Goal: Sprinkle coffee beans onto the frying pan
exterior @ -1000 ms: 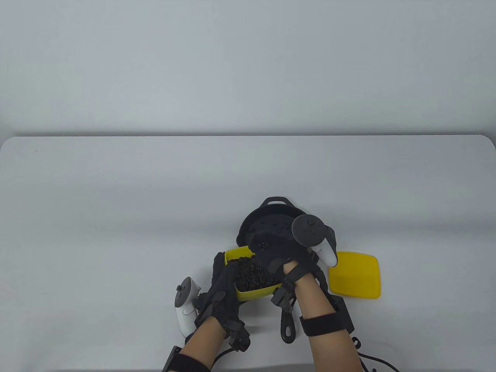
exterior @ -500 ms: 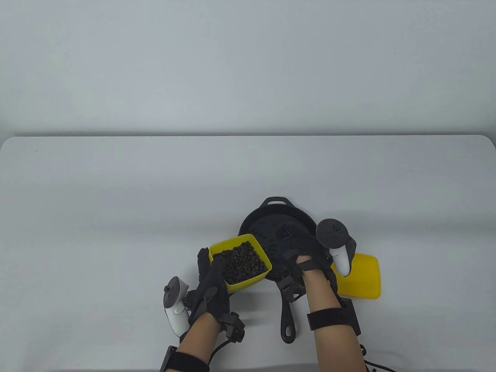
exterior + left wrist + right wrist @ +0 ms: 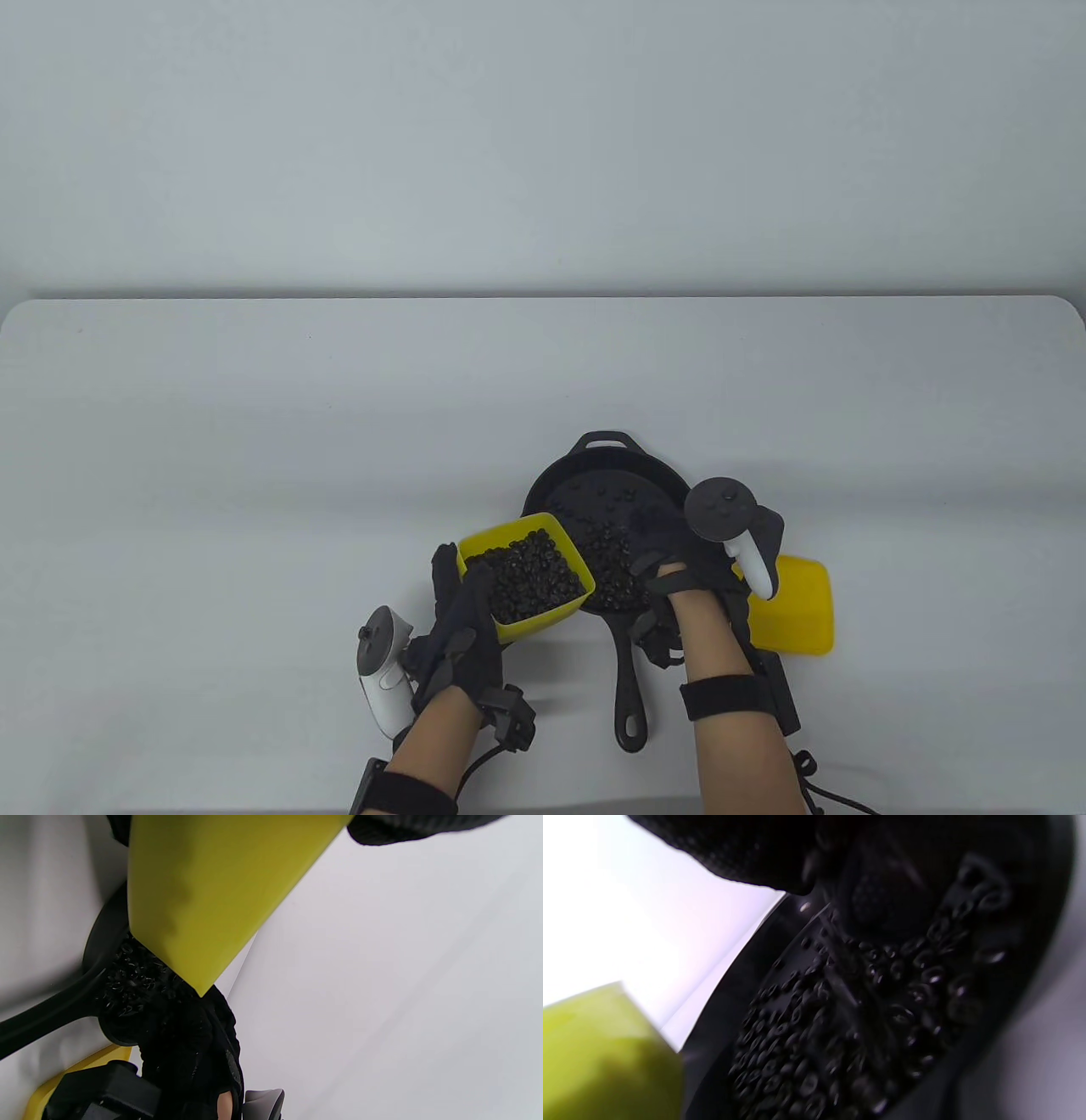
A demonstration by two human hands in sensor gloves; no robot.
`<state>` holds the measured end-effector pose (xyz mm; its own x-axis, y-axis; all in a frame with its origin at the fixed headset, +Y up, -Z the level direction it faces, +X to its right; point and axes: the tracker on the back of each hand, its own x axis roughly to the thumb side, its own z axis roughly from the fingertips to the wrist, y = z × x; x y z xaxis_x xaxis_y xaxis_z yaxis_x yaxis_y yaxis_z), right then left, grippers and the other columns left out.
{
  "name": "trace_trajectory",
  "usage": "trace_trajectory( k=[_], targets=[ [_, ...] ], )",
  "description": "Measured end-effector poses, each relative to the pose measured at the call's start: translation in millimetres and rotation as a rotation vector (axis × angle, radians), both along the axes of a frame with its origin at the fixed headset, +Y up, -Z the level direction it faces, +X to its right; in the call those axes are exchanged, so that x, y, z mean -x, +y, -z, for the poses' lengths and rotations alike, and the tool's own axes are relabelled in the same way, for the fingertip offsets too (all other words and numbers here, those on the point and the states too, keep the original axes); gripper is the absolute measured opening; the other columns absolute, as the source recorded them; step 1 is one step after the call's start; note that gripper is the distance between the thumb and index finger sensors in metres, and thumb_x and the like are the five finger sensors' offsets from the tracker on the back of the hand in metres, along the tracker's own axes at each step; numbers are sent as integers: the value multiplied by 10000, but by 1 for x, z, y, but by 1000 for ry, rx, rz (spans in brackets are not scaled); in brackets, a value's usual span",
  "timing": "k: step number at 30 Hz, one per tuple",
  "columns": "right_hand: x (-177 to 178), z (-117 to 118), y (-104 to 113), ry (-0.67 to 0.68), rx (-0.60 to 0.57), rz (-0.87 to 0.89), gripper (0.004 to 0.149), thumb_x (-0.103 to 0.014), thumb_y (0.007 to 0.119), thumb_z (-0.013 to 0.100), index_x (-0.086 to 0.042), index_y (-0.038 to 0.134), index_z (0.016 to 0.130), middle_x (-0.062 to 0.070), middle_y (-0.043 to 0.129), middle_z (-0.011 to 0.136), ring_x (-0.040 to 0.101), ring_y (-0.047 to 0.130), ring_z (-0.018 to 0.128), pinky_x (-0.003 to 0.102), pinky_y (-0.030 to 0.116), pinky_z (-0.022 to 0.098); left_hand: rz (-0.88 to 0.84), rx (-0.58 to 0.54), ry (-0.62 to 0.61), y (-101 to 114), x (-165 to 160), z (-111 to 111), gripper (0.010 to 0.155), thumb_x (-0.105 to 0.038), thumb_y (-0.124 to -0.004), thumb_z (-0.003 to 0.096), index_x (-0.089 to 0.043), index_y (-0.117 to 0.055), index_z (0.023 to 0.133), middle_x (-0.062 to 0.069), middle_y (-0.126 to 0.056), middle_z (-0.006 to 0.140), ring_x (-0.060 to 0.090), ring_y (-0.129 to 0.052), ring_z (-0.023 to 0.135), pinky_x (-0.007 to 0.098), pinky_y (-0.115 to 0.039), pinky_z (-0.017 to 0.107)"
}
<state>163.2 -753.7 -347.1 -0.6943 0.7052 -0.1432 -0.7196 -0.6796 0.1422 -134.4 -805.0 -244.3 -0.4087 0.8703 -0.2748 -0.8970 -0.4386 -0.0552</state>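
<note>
1. Left hand (image 3: 462, 632) grips the yellow container (image 3: 528, 575) by its near-left side, holding it just left of the cast-iron frying pan (image 3: 585, 475); the container's right edge overlaps the pan rim in the table view.
2. The container is loaded with coffee beans (image 3: 530, 577).
3. More beans lie in the pan, a dense pile at near-left (image 3: 612, 567) and scattered ones toward the far side.
4. Right hand (image 3: 679, 564) is over the pan's right half, fingers pointing down at the beans. Can't tell whether it is open or holding any.
5. Pan handle (image 3: 630, 679) points toward the person, between the forearms.
6. Yellow lid (image 3: 797, 607) lies flat on the table (image 3: 254, 441), right of the pan.
</note>
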Motion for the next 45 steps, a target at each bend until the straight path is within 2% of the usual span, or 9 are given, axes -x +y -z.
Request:
trace_trajectory(
  k=[6, 9, 13, 16, 25, 30, 37, 41, 45],
  targets=[
    [-10, -3, 5, -64, -121, 122, 648, -363, 795, 570, 4, 547, 1042, 340, 569, 945, 469, 854, 658, 285, 906, 408, 5, -2, 0, 0, -1, 0, 769, -606, -581, 587, -398, 8, 1035, 205, -246, 1044, 459, -575, 936, 491, -662, 694],
    [-6, -4, 4, 32, -121, 337, 802, -570, 657, 635, -12, 338, 1115, 352, 382, 1028, 585, 631, 821, 433, 777, 553, 6, -2, -1, 0, -1, 0, 769, -606, -581, 586, -400, 9, 1035, 205, -245, 1045, 458, -573, 938, 491, -661, 694],
    [4, -6, 0, 122, -38, 501, 945, -716, 613, 617, -33, 238, 1150, 379, 132, 1066, 737, 305, 855, 694, 615, 496, 9, -6, -1, 0, 0, 0, 768, -606, -581, 586, -399, 7, 1035, 205, -246, 1045, 460, -576, 936, 491, -660, 695],
    [11, -5, -1, 204, 0, 428, 983, -756, 583, 611, -4, 239, 1144, 385, 83, 1049, 758, 268, 827, 709, 634, 453, 9, -5, 1, 0, 0, 0, 768, -606, -581, 586, -400, 8, 1035, 205, -244, 1045, 460, -572, 938, 492, -658, 696],
    [51, -22, 67, 330, -327, 92, 992, -758, 736, 542, 12, 452, 1100, 324, 404, 1087, 649, 609, 881, 604, 729, 519, 5, -8, -9, 0, -1, 0, 768, -604, -582, 587, -398, 6, 1036, 207, -243, 1045, 460, -569, 939, 495, -658, 694],
    [88, -39, 95, 582, -529, 137, 786, -606, 845, 506, -55, 634, 1025, 240, 626, 1037, 537, 772, 859, 566, 743, 566, -3, -39, -21, 3, -4, -1, 767, -604, -583, 586, -398, 4, 1036, 208, -247, 1044, 463, -577, 934, 495, -660, 693],
    [111, -36, 81, 755, -254, -106, 573, -471, 862, 522, -41, 778, 890, 233, 801, 884, 538, 855, 769, 510, 838, 443, 13, -90, -18, 8, -6, -2, 767, -607, -584, 585, -397, -2, 1038, 207, -260, 1043, 458, -587, 931, 490, -670, 689],
    [111, -32, 74, 697, -181, -184, 656, -446, 889, 515, 6, 688, 946, 305, 676, 955, 573, 828, 758, 444, 872, 401, 33, -100, -34, 9, -9, -3, 767, -606, -593, 586, -391, -18, 1046, 213, -276, 1039, 464, -603, 919, 491, -680, 679],
    [113, -30, 62, 735, 19, -153, 933, -506, 922, 482, 44, 449, 1069, 375, 465, 1018, 581, 766, 774, 426, 876, 374, 46, -108, -33, 9, -12, -4, 771, -601, -613, 593, -372, -42, 1058, 233, -309, 1024, 479, -632, 887, 495, -706, 651]
  ],
)
